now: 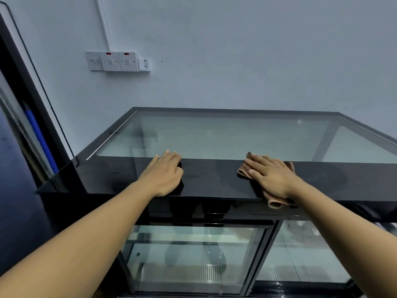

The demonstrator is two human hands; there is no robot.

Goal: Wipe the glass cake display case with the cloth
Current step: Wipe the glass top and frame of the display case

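The glass cake display case (214, 134) has a black frame, a clear top pane and sliding glass doors below. My right hand (271, 176) presses flat on a tan cloth (243, 169) that lies on the black front band of the top; one end of the cloth hangs over the front edge. My left hand (164, 172) rests palm down on the same black band, to the left, with fingers slightly curled and nothing in it.
A pale wall stands right behind the case, with a row of switches and sockets (117, 61) on it. A tall dark cabinet (19, 117) with a glass edge stands at the left, close to the case's left corner.
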